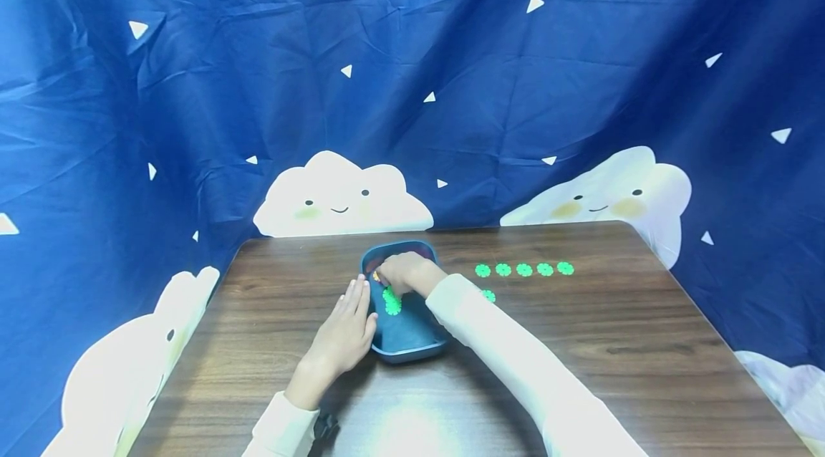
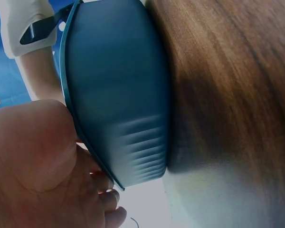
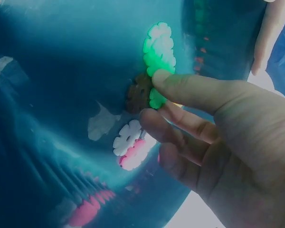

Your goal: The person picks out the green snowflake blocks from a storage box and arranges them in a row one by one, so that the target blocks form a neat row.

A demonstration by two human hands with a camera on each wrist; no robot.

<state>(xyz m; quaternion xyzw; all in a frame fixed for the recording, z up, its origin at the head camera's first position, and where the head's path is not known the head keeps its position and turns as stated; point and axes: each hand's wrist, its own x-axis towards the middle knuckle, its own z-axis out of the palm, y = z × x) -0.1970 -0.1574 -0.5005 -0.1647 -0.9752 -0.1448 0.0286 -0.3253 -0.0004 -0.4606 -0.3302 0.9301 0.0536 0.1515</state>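
A blue plastic box stands on the table with flower-shaped plastic discs inside. My left hand rests against its left rim, fingers straight; the left wrist view shows the palm beside the box wall. Reaching into the box, my right hand pinches a green flower-shaped disc between thumb and fingers. More green discs lie just above the thumb in the right wrist view. A brown disc touches the thumb tip, and a white disc and a pink disc lie below.
Several green discs form a row on the table right of the box. Another green disc lies nearer, partly behind the right sleeve. A blue curtain hangs behind the wooden table.
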